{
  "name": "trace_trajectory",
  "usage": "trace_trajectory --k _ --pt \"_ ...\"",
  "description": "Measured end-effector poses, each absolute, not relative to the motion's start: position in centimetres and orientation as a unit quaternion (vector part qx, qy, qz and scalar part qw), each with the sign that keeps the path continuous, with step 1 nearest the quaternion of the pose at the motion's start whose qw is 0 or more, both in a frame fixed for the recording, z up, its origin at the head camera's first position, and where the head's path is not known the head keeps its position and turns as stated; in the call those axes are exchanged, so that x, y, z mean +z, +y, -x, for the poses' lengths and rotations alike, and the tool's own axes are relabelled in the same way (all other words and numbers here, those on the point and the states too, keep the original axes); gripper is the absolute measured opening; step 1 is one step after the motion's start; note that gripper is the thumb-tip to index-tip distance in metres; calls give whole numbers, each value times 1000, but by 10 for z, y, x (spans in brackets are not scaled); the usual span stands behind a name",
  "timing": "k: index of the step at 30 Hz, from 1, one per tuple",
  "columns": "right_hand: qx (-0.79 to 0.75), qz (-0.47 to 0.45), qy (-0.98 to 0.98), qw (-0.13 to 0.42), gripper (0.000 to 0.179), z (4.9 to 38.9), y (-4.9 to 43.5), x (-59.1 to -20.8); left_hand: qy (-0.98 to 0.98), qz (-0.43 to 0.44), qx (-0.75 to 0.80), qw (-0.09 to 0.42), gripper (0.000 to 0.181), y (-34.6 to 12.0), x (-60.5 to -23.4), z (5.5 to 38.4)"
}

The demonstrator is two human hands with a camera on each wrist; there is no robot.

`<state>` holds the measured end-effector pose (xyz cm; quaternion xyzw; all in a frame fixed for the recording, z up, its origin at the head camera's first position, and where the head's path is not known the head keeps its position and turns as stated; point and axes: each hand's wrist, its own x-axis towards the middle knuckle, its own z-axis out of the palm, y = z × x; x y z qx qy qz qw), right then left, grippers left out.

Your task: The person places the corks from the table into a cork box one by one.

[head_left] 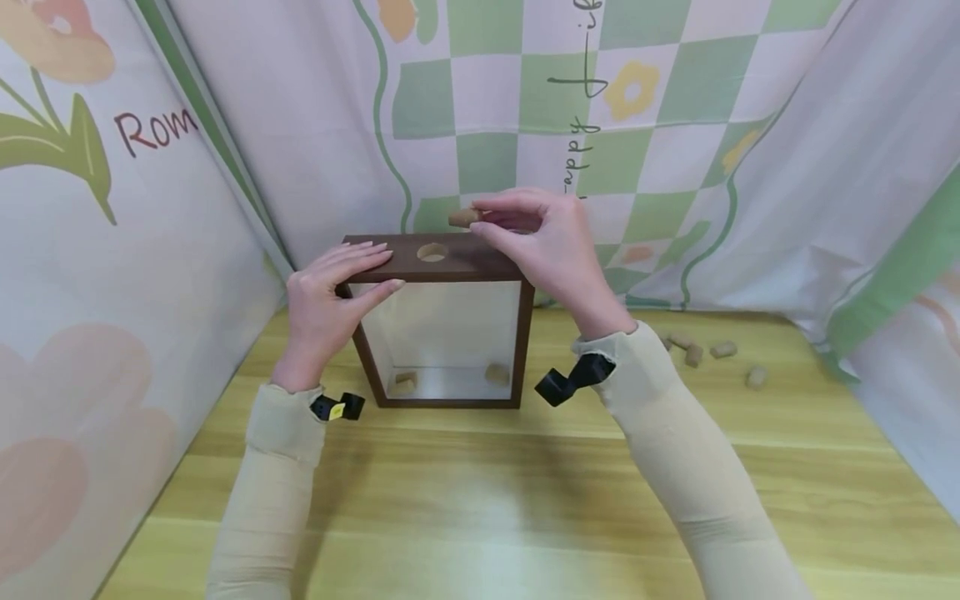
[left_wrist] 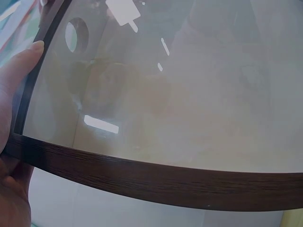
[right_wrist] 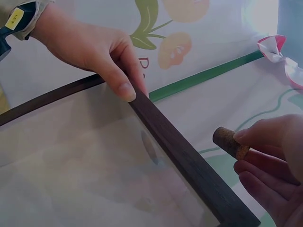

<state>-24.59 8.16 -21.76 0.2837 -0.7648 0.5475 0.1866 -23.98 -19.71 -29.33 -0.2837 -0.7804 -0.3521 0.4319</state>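
A dark brown wooden shadow box (head_left: 480, 265) with a clear front stands upright on the table. Its top has a round hole (head_left: 432, 252). My left hand (head_left: 321, 304) grips the box's upper left corner, fingers over the top and thumb at the front edge. Between thumb and fingers, my right hand (head_left: 555, 250) pinches a cork stopper (right_wrist: 227, 140) above the top, to the right of the hole. Inside, one cork (head_left: 406, 381) lies at the bottom left and another (head_left: 497, 374) at the bottom right.
Several loose corks (head_left: 693, 355) lie on the wooden table (head_left: 465, 500) to the right, partly behind my right sleeve. A patterned curtain (head_left: 487, 100) hangs close behind the box, and more cloth closes off both sides.
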Motion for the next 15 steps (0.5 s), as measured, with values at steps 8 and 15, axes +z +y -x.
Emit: trace_trajectory --k 8,15 --pt "508 -298 -791 166 23 251 68 -209 -781 280 -359 427 39 -196 -291 240" --pt "498 -305 -797 155 22 257 59 -209 -779 278 -359 432 38 -197 -291 239"
